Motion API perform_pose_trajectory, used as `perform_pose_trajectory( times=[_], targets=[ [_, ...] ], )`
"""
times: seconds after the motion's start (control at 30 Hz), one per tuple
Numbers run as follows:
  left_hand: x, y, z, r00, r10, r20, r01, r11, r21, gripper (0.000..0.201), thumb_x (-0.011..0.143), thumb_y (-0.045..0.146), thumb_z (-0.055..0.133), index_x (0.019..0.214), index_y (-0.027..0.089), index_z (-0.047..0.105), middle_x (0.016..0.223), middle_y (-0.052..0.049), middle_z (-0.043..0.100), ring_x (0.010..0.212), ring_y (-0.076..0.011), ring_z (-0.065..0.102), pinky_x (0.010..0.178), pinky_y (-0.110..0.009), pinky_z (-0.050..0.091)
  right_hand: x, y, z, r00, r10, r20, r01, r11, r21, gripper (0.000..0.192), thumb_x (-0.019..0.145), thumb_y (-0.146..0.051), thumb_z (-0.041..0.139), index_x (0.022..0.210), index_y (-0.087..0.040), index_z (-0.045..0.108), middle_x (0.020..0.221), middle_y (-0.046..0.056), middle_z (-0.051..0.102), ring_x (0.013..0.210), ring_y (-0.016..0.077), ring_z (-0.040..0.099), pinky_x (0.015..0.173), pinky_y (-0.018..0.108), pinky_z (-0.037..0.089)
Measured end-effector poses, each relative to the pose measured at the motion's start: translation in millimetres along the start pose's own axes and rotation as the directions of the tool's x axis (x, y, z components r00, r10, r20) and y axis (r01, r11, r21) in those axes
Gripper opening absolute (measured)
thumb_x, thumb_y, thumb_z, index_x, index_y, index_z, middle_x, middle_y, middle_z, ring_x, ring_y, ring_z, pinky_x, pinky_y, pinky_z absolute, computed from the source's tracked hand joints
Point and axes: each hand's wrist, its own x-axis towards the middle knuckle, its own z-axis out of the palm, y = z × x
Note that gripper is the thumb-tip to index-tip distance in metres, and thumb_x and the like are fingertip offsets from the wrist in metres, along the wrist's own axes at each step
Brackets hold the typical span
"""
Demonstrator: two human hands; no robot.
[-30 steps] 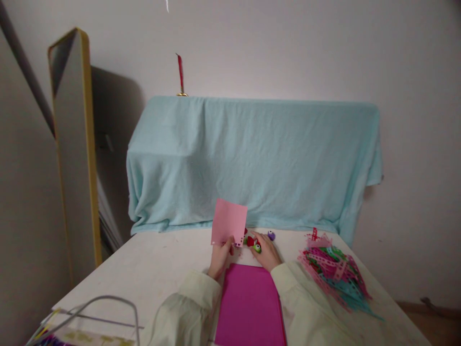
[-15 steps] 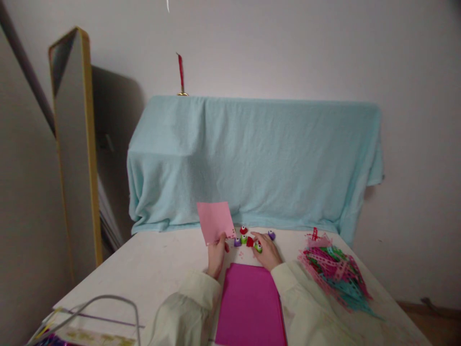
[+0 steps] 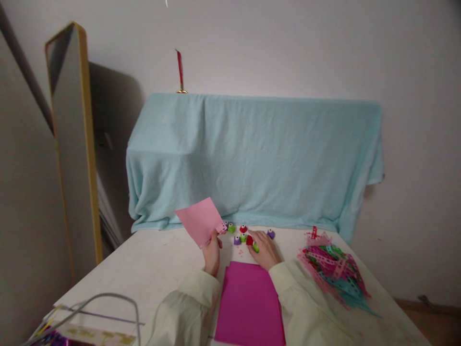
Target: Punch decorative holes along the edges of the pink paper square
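Holding a light pink sheet (image 3: pixel 200 220) pinched at its lower right corner in my left hand (image 3: pixel 211 252), I am tilting it up and off to the left, just below the middle of the frame, so that it is standing clear of the table (image 3: pixel 151 269). My right hand (image 3: pixel 265 250) is resting fingers-down on the table to the right of it, curled over a small red and green punch (image 3: pixel 252 242); I cannot tell whether the fingers are really gripping it or only covering it. The other little punches (image 3: pixel 238 232), purple, green and red, are sitting in a loose cluster between my two hands, near the foot of the pale blue cloth (image 3: pixel 252 158) that is filling the centre of the picture. A magenta stack of paper (image 3: pixel 248 302) is lying flat between my sleeves at the bottom centre, and a heap of punched strips (image 3: pixel 333 271) is lying at the right. By my judgement I am between punches, with the sheet drawn away from the tool. Going on would call for bringing an unpunched part of the sheet's edge back to the punch's slot, squaring it, and pressing down firmly.
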Motion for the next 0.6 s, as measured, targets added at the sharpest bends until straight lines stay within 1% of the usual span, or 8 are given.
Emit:
perform_pose_trajectory(
  times=[0.13,0.3,0.5,0.6],
  targets=[
    [3.8,-7.1,0.3,0.999,-0.036,0.001,0.036,0.999,0.031,0.057,0.083,0.056,0.04,0.04,0.019,0.044,0.041,0.001,0.046,0.047,-0.0141,0.047,0.06,-0.028,0.037,1.0,-5.5,-1.0,1.0,-0.024,0.012,0.024,1.0,0.014,0.049,0.078,-0.018,0.056,0.126,-0.024,0.048,0.114,0.009,0.057,0.11,0.0247,0.048,0.095,0.041,0.038],
    [5.4,-14.4,2.6,0.998,-0.037,0.045,0.038,0.999,-0.031,0.055,0.08,0.058,0.043,0.041,0.019,0.047,0.041,0.001,0.046,0.044,-0.0129,0.045,0.056,-0.027,0.037,6.1,-16.7,1.8,0.998,-0.046,0.053,0.044,0.999,0.026,0.053,0.078,-0.017,0.056,0.129,-0.024,0.045,0.121,0.007,0.055,0.114,0.0229,0.045,0.099,0.039,0.035],
    [3.2,-6.8,2.7,0.993,-0.075,0.09,0.079,0.996,-0.036,0.055,0.078,0.061,0.046,0.045,0.018,0.053,0.042,0.0,0.048,0.044,-0.0136,0.047,0.055,-0.027,0.038,24.5,-24.2,10.4,0.986,-0.111,0.128,0.113,0.994,-0.006,0.055,0.077,-0.015,0.057,0.13,-0.023,0.044,0.12,0.008,0.055,0.116,0.0227,0.044,0.101,0.038,0.032],
    [2.7,-3.6,3.7,0.991,-0.079,0.109,0.084,0.996,-0.044,0.052,0.078,0.06,0.047,0.049,0.018,0.055,0.042,0.001,0.048,0.045,-0.0136,0.047,0.055,-0.026,0.038,33.3,-22.9,17.2,0.977,-0.119,0.176,0.126,0.992,-0.028,0.051,0.077,-0.015,0.06,0.126,-0.021,0.049,0.115,0.008,0.058,0.113,0.0229,0.046,0.1,0.038,0.033]
  ],
)
